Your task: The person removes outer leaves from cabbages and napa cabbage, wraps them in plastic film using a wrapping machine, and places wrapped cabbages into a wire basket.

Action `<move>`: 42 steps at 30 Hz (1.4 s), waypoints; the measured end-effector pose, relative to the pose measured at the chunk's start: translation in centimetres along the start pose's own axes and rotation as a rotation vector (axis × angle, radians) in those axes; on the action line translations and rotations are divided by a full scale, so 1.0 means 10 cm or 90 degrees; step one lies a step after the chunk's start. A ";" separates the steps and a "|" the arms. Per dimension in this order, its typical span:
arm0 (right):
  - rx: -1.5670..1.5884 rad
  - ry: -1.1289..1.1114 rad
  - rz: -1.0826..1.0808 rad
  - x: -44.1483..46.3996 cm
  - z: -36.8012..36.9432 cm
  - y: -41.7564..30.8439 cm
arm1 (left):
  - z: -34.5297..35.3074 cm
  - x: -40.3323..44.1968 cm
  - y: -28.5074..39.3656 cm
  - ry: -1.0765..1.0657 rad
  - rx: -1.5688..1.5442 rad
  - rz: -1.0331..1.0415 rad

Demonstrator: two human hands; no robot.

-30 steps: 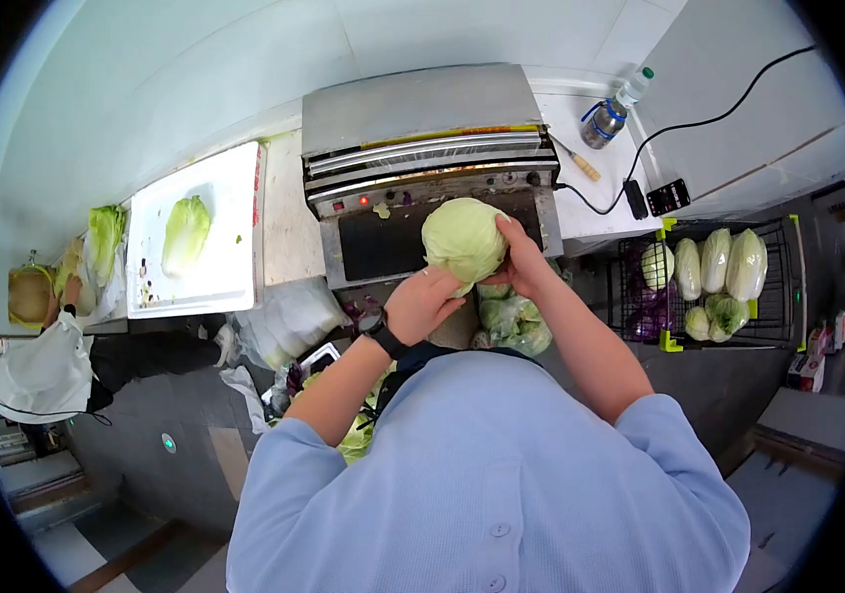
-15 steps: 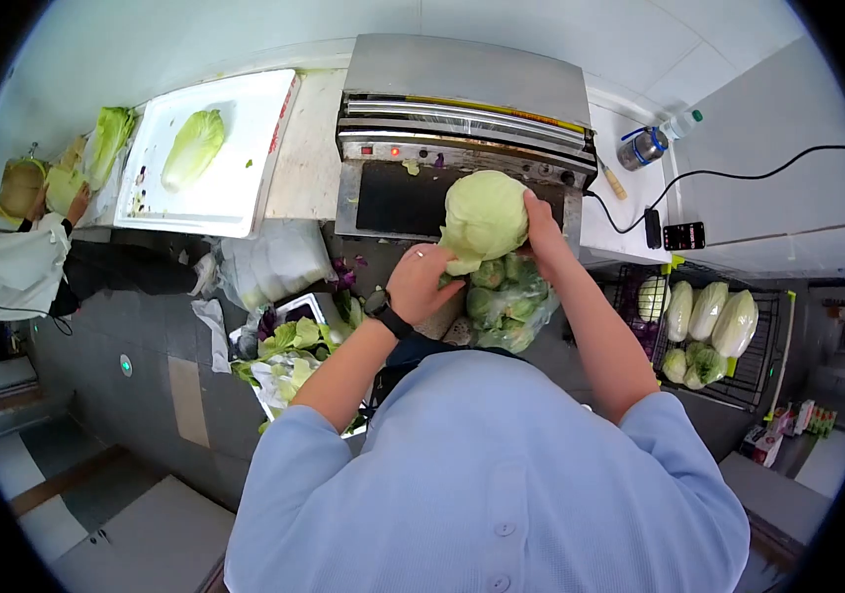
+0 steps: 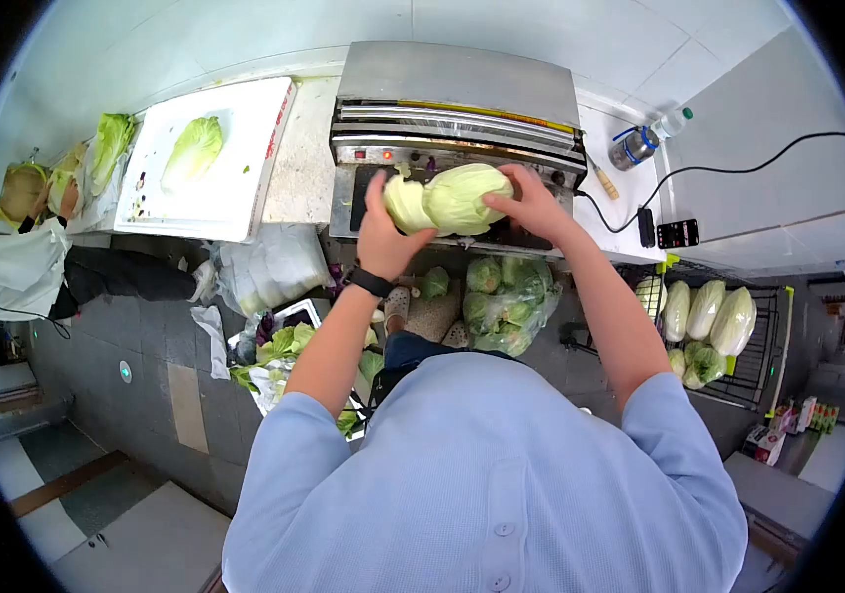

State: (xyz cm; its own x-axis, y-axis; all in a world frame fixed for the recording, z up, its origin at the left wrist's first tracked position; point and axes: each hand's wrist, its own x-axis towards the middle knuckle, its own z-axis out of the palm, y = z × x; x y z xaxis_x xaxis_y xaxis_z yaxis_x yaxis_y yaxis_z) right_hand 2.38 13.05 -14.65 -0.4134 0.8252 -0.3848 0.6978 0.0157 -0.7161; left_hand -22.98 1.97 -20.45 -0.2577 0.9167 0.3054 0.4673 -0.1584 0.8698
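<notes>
A pale green cabbage (image 3: 464, 198) is held over the dark plate of the wrapping machine (image 3: 457, 89). My right hand (image 3: 531, 205) grips its right side, thumb on the front and fingers behind. A loose outer leaf (image 3: 407, 204) stands away from the cabbage's left side. Around that leaf curves my left hand (image 3: 388, 232), its thumb under the leaf's lower edge and its fingers raised at the left. A small leaf scrap lies on the machine's front, behind the leaf.
At the left, a white tray (image 3: 250, 212) bears a lettuce (image 3: 194, 150); a co-worker (image 3: 22, 272) stands beyond. Below are bagged vegetables (image 3: 509, 306) and a crate of leaves (image 3: 289, 346). Rightward are a knife (image 3: 604, 182), bottle (image 3: 633, 148), phone (image 3: 678, 233) and basket of wrapped cabbages (image 3: 707, 311).
The cabbage has turned onto its side, and a leaf has come away at its left. My left hand has moved up and left to that leaf.
</notes>
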 end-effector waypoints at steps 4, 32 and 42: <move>0.140 0.109 -0.319 0.26 0.27 0.14 | -0.23 0.18 0.19 -0.095 0.109 0.057; -0.286 0.137 -0.118 0.44 0.35 -0.85 | -0.31 0.38 -0.16 -0.105 0.472 0.177; -0.309 0.138 -0.162 0.21 0.37 -0.89 | -0.20 0.24 -0.21 -0.121 0.476 0.105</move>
State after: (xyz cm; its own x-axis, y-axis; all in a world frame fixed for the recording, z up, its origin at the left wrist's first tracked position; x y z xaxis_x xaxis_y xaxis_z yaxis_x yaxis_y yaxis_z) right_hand -6.80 12.58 -11.25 -0.5099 0.8573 -0.0709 0.8009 0.4431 -0.4027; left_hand -26.26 3.74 -20.84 -0.0179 0.9603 0.2783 0.9489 -0.0713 0.3073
